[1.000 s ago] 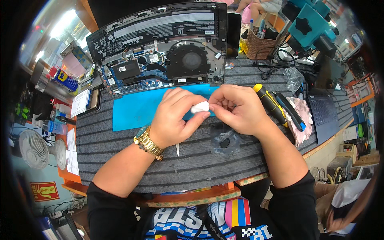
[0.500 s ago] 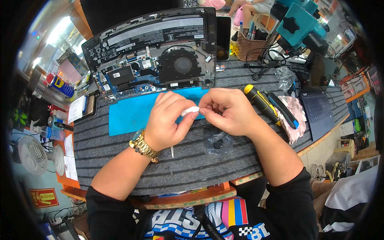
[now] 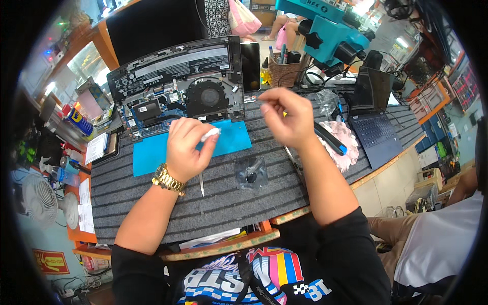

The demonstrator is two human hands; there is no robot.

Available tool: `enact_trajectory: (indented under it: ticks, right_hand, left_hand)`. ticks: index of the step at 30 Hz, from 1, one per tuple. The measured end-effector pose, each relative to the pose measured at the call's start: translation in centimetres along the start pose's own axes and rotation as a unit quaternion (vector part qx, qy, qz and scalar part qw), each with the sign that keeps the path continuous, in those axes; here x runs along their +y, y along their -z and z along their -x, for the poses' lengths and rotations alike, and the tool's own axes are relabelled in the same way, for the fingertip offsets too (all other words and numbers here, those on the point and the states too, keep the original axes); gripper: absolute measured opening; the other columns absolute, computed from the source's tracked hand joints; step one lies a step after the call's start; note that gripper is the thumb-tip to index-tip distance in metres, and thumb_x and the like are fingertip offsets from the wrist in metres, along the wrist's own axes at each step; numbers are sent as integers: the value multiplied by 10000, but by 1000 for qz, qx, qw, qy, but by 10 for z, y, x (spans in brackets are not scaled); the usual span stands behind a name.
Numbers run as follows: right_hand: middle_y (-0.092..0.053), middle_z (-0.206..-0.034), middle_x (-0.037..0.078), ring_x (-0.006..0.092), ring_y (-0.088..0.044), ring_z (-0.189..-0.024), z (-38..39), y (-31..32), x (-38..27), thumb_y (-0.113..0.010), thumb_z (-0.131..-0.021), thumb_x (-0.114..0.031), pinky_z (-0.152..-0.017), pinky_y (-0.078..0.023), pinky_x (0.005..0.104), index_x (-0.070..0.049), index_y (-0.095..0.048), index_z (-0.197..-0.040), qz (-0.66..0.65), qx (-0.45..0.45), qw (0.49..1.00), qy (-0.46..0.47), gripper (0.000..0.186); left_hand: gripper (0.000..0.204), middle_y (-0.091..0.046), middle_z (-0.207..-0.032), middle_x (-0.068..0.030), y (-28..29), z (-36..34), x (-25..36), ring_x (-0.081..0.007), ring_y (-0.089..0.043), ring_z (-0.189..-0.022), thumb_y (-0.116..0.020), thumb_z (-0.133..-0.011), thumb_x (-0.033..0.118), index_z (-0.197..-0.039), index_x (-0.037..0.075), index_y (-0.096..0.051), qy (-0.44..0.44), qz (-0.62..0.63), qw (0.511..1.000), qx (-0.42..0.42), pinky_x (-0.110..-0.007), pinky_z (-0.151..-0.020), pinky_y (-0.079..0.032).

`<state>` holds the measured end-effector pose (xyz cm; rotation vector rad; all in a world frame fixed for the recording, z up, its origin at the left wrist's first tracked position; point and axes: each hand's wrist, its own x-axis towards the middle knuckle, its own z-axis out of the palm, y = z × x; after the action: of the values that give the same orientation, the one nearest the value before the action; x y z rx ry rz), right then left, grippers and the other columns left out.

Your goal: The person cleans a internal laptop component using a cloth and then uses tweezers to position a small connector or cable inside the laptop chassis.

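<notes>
My left hand (image 3: 185, 147), with a gold watch on its wrist, pinches a small white wad (image 3: 209, 134) over the blue mat (image 3: 152, 155). My right hand (image 3: 284, 117) is raised above the grey ribbed bench, fingers pinched on a tiny white scrap (image 3: 263, 108). Behind the mat lies an opened laptop (image 3: 178, 86) with its fan and board exposed. A black fan part in a clear bag (image 3: 250, 173) lies in front of my hands, and thin metal tweezers (image 3: 201, 184) lie beside my left wrist.
A blue-and-black electric screwdriver (image 3: 330, 140) rests on a pink cloth (image 3: 348, 145). A dark blue laptop (image 3: 373, 127) stands open at right. A teal microscope (image 3: 330, 35), a wicker tool basket (image 3: 284, 71), a phone (image 3: 250, 66) stand behind. Spray can (image 3: 76, 119) and white fan (image 3: 38, 201) at left. Another person sits at right.
My hands were together on the white wad. Now they are apart: the right hand has lifted away to the right with a small scrap, the left keeps the wad.
</notes>
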<state>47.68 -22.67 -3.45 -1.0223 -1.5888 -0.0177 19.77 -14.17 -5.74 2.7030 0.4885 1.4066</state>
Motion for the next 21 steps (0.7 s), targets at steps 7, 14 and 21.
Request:
enact_trajectory:
  ticks: [7,14,21]
  right_hand:
    - [-756,-818,8,57,-625,-701,10,73,9,-772,-1022,-72,-680,-525,257,7,-784,-1036,50,132,974,-178,82]
    - [-730,-1408,200,372,-671,-1324,67,137,-3,-866,-958,-463,-1106,-554,483,-85,-726,-1459,385,-219,856,-267,643]
    - [-682,-1347,206,451,-659,-1306,86,94,-2,-818,-973,-567,-1110,-515,614,-166,-690,-1479,497,-256,784,-269,658]
  left_hand:
    - [132,-751,-1047,-143,73,9,11,-339,-718,-946,-815,-973,89,-1088,31,-783,17,-55,998,-33,-431,-878,-564]
    - [126,-739,-1014,-152,168,68,11,-360,-712,-935,-790,-999,66,-1101,25,-728,124,-97,982,-108,-432,-847,-556]
    - [105,-726,-983,-153,190,124,4,-342,-709,-897,-773,-979,9,-1058,-7,-705,251,-117,958,-72,-420,-832,-557]
